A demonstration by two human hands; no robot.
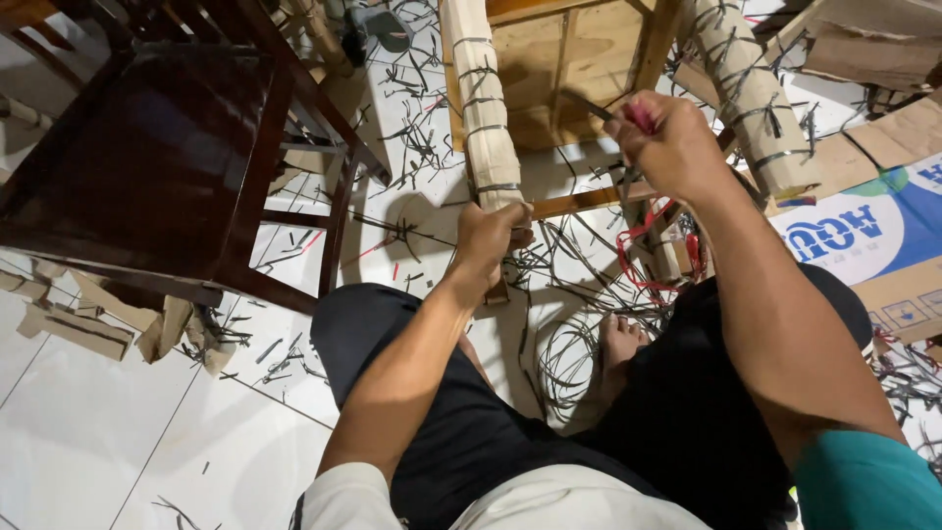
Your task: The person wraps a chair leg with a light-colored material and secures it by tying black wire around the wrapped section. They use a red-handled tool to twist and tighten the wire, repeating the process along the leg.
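I sit on the floor facing an upturned light wooden chair. Its legs are wrapped in pale paper held by black bands. My left hand grips the lower end of the nearer wrapped leg. My right hand is closed on a small red-handled tool whose dark blade points toward the chair frame. A second wrapped leg stands to the right of that hand.
A dark brown wooden chair stands at the left. Cut black strapping and red strips litter the white tile floor. Cardboard pieces lie at the right, more scraps at the left.
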